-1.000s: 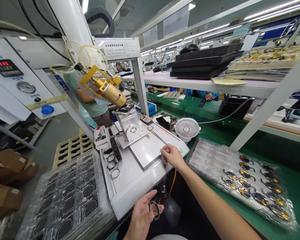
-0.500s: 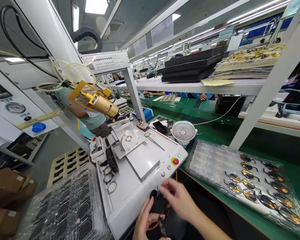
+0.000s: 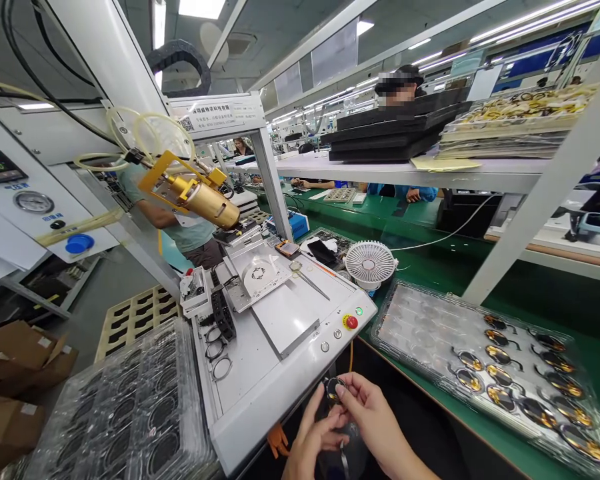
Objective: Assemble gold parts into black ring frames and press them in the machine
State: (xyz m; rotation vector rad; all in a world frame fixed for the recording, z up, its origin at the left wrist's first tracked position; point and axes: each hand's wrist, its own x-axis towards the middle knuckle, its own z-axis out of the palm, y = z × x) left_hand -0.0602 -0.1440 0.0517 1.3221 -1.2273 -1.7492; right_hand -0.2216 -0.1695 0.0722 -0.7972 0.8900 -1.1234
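Low in front of the white machine, both my hands meet around a small round dark part (image 3: 334, 388) with a shiny rim. My left hand (image 3: 313, 427) grips its left side with fingertips, palm turned up. My right hand (image 3: 370, 413) pinches its right edge between thumb and fingers. A thin pale curved strip (image 3: 344, 457) shows under the left fingers; what it belongs to is hidden. To the right, a clear plastic tray (image 3: 420, 320) holds several round dark parts with amber reflections and short curved tails (image 3: 500, 377).
The machine bed (image 3: 260, 373) carries several black rings (image 3: 222, 368), tweezers (image 3: 313, 283) and a red stop button (image 3: 351, 323). A white fan (image 3: 370, 263) stands behind. Stacked clear trays (image 3: 125, 407) are at left. An orange fingered item (image 3: 278, 440) hangs below the bed. A person (image 3: 397, 90) is beyond the shelf.
My right hand has moved down and in to meet the left at the round part; earlier they were apart. The orange item has come into sight. A person's head now shows beyond the shelf.
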